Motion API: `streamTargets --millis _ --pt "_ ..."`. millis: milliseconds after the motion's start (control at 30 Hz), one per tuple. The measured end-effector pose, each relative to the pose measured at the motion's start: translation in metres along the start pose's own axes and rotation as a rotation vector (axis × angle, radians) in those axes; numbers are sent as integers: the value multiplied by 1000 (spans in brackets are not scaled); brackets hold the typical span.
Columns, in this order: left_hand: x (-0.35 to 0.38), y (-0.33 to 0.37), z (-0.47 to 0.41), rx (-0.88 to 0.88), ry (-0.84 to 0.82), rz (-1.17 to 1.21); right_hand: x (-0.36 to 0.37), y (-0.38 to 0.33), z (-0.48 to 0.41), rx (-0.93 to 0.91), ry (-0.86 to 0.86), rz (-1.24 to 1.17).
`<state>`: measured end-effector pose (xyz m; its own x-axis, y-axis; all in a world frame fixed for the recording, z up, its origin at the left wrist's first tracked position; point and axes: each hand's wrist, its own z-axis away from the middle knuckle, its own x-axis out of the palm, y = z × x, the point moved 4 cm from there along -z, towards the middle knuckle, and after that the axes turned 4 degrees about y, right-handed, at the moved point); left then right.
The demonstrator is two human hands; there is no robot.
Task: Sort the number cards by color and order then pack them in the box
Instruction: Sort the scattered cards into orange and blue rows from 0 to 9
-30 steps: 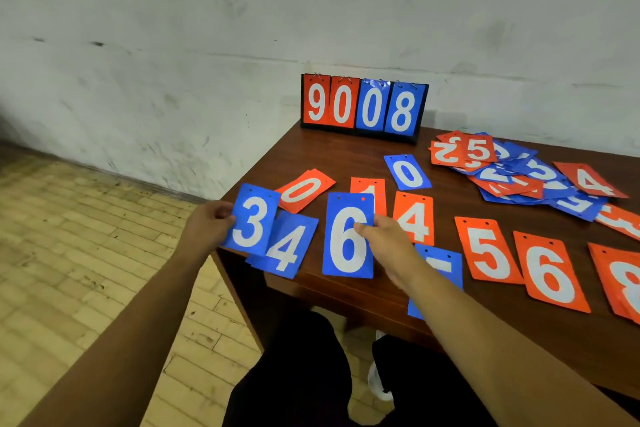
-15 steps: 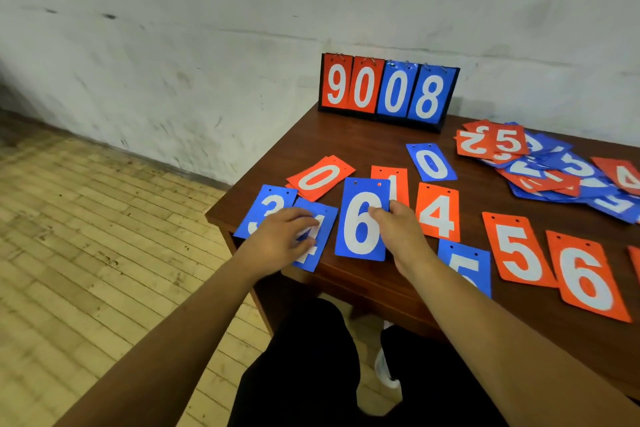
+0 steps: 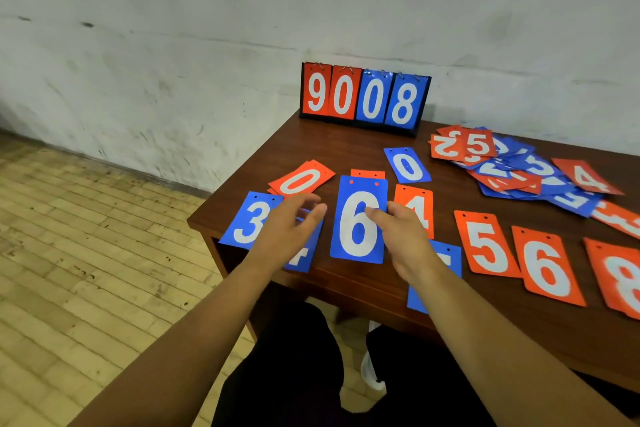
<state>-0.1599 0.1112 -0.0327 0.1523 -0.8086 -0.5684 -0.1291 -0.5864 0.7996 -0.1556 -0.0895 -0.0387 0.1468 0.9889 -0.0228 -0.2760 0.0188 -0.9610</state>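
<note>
- Two bare hands are working at the near corner of the brown table (image 3: 346,146), as the head camera is showing it.
- The right hand (image 3: 403,239) is pinching the right edge of the blue 6 card (image 3: 358,229), with its thumb lying on the card's face. That card is covering most of an orange card (image 3: 367,173) behind it.
- The left hand (image 3: 289,229) is hovering with its fingers loosely spread, gripping nothing, over the blue 4 card (image 3: 301,258). It is blurred, so I cannot tell whether it is touching.
- The blue 3 card (image 3: 247,222) is lying just left of that hand, with the orange 0 card (image 3: 301,180) beyond it.
- The orange 4 card (image 3: 417,204) is sitting beside the right hand's fingers. The orange 5 card (image 3: 486,246), orange 6 card (image 3: 547,267) and orange 8 card (image 3: 623,281) are lining up to its right.
- A mixed heap of cards (image 3: 519,170) is lying farther back, near the scoreboard stand (image 3: 365,97).
</note>
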Motion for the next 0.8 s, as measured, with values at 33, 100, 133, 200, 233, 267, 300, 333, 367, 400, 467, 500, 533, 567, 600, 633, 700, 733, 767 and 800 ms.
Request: streamTargets --millis 33,100,133,200,233,267,300,333,367,400,467,500,533,567,600,633,700,733,767,800 --pt "9 11 0 -88 -53 145 -6 -1 3 -7 -3 4" --pt "30 30 0 -111 -128 192 -18 -2 9 -26 10 31" --pt "40 38 1 -107 -142 189 -26 -3 12 -33 35 51" --pt "61 51 4 -122 -151 220 -48 -3 16 -40 125 106" --pt "72 56 6 -126 -168 244 -61 -2 17 -33 177 133" --pt "83 61 9 -121 -196 263 -75 -1 19 -24 221 155" --pt "94 66 12 -111 -231 279 -88 1 20 -17 258 177" --pt "106 70 15 -103 -264 299 -102 4 22 -9 290 189" --pt "116 74 18 -105 -292 307 -116 7 25 -1 320 189" --pt "125 77 21 -100 -310 282 -129 10 28 2 349 187" --pt "140 81 26 13 -295 124 -155 13 37 -15 402 219" --pt "145 84 28 110 -271 42 -167 15 42 -19 416 237" --pt "150 86 31 213 -257 -14 -177 18 46 -10 411 252" --pt "156 86 34 305 -264 -57 -186 22 49 6 381 267" --pt "161 85 37 364 -296 -97 -192 26 52 26 339 300" --pt "166 83 39 398 -344 -139 -195 29 53 38 299 362" --pt "174 81 41 431 -436 -233 -199 34 55 28 257 510" --pt "176 80 41 449 -460 -268 -199 36 55 9 251 590" --pt "177 80 41 463 -470 -291 -198 36 57 -15 244 680" --pt "177 80 41 468 -477 -309 -196 38 57 -37 235 777"
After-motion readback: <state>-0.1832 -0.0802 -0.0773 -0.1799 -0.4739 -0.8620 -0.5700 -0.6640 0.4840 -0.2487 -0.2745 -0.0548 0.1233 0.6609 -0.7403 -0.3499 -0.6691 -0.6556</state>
